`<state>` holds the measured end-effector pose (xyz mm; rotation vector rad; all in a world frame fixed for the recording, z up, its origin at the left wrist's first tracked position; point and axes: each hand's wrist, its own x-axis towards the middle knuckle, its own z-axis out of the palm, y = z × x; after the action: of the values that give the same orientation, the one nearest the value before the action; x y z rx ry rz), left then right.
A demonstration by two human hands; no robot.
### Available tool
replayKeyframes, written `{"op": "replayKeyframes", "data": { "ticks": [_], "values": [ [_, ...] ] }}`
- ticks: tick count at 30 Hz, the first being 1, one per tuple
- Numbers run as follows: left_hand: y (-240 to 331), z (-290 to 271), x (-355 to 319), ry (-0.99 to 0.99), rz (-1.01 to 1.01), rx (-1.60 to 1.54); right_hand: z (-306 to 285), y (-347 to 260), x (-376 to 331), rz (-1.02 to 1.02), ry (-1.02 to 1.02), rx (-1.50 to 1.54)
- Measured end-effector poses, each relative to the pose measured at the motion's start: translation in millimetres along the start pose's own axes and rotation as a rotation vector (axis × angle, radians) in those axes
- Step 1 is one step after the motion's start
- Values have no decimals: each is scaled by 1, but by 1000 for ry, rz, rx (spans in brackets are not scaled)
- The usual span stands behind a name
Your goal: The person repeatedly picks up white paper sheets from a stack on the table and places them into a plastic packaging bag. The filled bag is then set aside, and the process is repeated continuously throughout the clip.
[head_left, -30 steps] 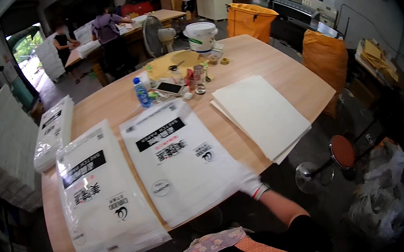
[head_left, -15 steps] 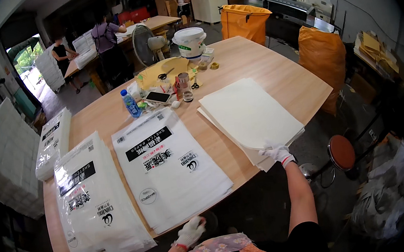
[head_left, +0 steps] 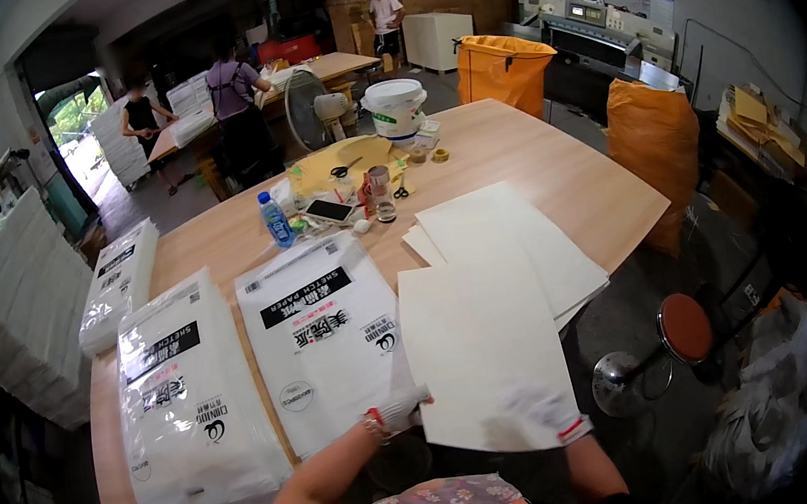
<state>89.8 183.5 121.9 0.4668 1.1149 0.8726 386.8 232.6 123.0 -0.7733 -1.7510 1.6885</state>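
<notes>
While we hold the paper sheet (head_left: 481,348) | left hand (head_left: 398,412) and right hand (head_left: 536,415) fingers clamped on its near edge | we should keep it flat, level over the table (head_left: 511,143).

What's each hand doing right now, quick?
Left hand: gloved, closed on the near left edge of a white paper sheet.
Right hand: gloved, gripping the same sheet's near right corner.

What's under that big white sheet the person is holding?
The sheet, gripped by the left hand and right hand, overlaps the paper stack and wooden table. Whatever lies directly beneath is hidden.
</notes>
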Motion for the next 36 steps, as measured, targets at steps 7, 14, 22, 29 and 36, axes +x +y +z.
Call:
{"op": "replayKeyframes", "data": {
  "ticks": [7, 14, 22, 29, 36],
  "values": [
    [9, 69, -61, -1, 342, 1449, 20, 64, -14, 326, 407, 670],
    [-40, -14, -9, -91, 273, 790, 64, 60, 8, 189, 687, -142],
    [-27, -158, 13, 640, 324, 1046, 65, -41, -25, 162, 425, -569],
    [-1, -211, 75, 204, 350, -81, 108, -89, -27, 177, -62, -1213],
    [200, -139, -3, 59, 797, -36, 129, -112, -9, 604, -365, -1232]
  ]
}}
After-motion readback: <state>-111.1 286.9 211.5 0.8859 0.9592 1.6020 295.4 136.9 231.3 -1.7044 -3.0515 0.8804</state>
